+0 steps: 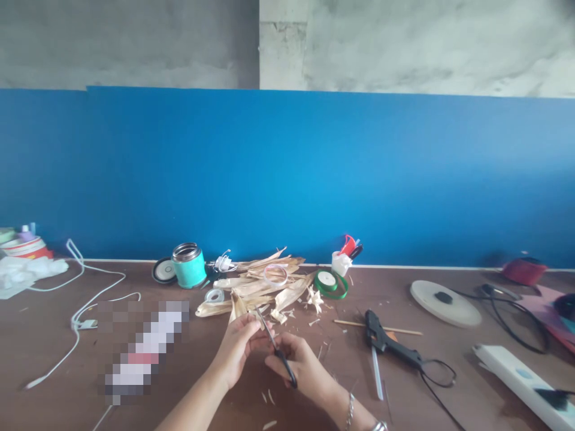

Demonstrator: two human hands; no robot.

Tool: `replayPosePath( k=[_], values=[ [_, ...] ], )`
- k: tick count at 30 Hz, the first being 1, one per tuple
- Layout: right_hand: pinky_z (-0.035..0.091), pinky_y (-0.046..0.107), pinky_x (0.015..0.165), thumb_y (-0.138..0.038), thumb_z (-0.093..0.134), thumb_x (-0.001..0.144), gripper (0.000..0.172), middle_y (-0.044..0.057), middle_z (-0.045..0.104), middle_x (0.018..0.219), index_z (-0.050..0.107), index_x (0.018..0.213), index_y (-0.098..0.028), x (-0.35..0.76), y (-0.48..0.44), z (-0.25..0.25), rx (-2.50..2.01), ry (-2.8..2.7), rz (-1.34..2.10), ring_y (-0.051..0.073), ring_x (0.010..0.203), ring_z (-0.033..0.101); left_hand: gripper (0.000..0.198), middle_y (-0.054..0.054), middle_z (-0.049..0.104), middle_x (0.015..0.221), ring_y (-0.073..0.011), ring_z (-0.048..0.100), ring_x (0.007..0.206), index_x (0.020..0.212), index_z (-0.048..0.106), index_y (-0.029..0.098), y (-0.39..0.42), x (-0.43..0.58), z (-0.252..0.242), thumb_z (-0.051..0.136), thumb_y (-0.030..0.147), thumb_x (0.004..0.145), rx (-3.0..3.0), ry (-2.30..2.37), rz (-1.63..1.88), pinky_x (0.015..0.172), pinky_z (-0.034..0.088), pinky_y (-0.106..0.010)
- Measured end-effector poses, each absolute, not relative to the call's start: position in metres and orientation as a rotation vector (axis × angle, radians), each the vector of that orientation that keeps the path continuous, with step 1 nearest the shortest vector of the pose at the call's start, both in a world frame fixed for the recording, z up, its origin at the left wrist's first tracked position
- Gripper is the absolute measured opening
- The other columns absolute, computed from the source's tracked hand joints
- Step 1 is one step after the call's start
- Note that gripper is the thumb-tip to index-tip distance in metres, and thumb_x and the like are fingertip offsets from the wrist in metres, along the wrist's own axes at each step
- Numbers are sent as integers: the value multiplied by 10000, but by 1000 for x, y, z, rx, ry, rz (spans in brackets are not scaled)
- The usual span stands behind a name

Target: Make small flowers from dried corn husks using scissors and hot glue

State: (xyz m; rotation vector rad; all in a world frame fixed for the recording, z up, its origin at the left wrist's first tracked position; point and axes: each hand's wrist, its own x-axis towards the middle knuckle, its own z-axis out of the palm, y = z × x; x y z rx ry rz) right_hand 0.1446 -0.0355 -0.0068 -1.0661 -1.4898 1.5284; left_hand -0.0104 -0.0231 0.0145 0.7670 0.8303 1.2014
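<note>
L hand (240, 344) is pinched, seemingly on a dried husk strip (238, 304) at the near edge of the husk pile (258, 286), prob. to steady it; R hand (302, 363) is wrapped round the scissors (282, 357), blades angled far-left twd L fingertips, prob. to meet the strip. Glue gun (390, 343) lies right on the table (193, 413), presumably w/in easy reach.

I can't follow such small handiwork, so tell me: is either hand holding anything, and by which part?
The right hand holds scissors by the black handle. The left hand pinches a husk, seemingly by its near end.
</note>
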Motion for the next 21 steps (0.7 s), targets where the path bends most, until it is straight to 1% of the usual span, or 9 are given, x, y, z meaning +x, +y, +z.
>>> replayPosePath(
  k=[6, 10, 15, 18, 20, 21],
  values=[
    [290, 164, 340, -425, 734, 653, 330, -90, 462, 503, 543, 721, -164, 146, -36, -7, -1091, -1503, 1531, 36, 361, 358, 208, -77, 718, 773, -223, 687, 735, 661, 552, 153, -21, -14, 10, 713, 285, 655, 789, 811, 1185, 705, 528, -340],
    [291, 158, 334, -399, 728, 662, 301, -90, 457, 497, 558, 725, -159, 147, -34, -11, -1099, -1531, 1505, 37, 357, 365, 196, -76, 717, 788, -222, 684, 736, 673, 556, 157, -20, -15, 9, 702, 287, 663, 790, 817, 1162, 711, 526, -342],
    [291, 166, 339, -396, 722, 671, 290, -88, 451, 476, 588, 747, -150, 150, -32, -12, -1147, -1520, 1437, 46, 350, 379, 210, -56, 700, 803, -197, 657, 776, 645, 568, 164, -20, -15, 15, 724, 304, 635, 813, 858, 1216, 730, 514, -307],
    [346, 175, 416, -384, 736, 669, 304, -56, 527, 567, 598, 807, -152, 149, -31, -8, -1054, -1416, 1386, 64, 452, 438, 187, -40, 680, 806, -196, 631, 794, 597, 580, 167, -22, -14, 19, 711, 296, 633, 899, 948, 1240, 726, 494, -289],
    [382, 183, 490, -360, 764, 646, 322, -33, 572, 653, 600, 837, -159, 146, -32, -4, -968, -1329, 1365, 81, 548, 479, 167, -34, 674, 804, -198, 616, 810, 580, 599, 167, -25, -11, 22, 707, 283, 633, 982, 1008, 1246, 715, 472, -262],
    [384, 186, 503, -354, 780, 625, 336, -29, 580, 672, 598, 833, -164, 145, -33, -2, -949, -1281, 1375, 84, 565, 486, 156, -32, 673, 796, -198, 613, 803, 584, 612, 169, -27, -9, 23, 711, 281, 629, 1016, 1029, 1246, 705, 463, -252]
  ],
)
